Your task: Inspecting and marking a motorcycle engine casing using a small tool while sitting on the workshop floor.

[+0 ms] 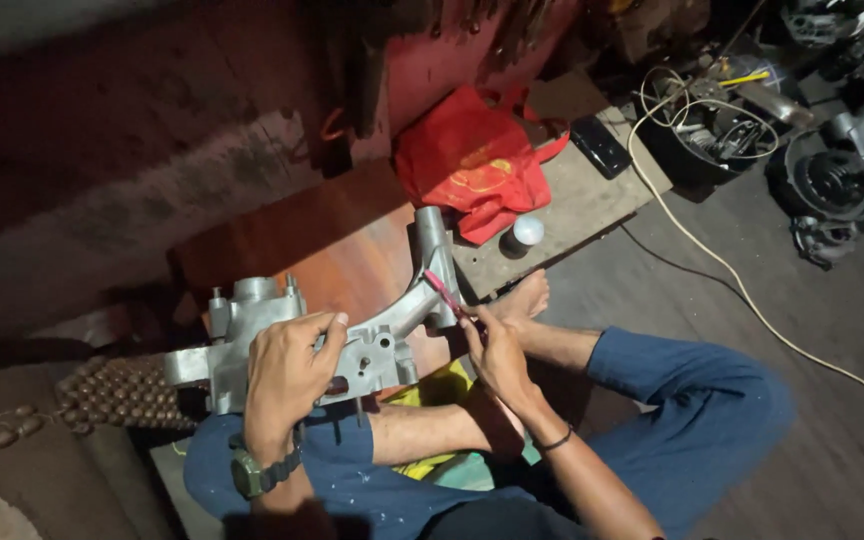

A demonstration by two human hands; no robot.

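A large grey cast-metal engine part rests across my lap, with a tube-like arm rising toward the upper right. My left hand, with a dark watch on the wrist, grips the part's body near its middle. My right hand holds a thin pink-red tool whose tip touches the part's arm. I sit cross-legged in blue trousers, one bare foot beside the part.
A red cloth bag and a white bulb lie on boards ahead. A black phone-like slab sits on the plank. A pale cable crosses the floor. Engine parts crowd the right. A beaded mat lies left.
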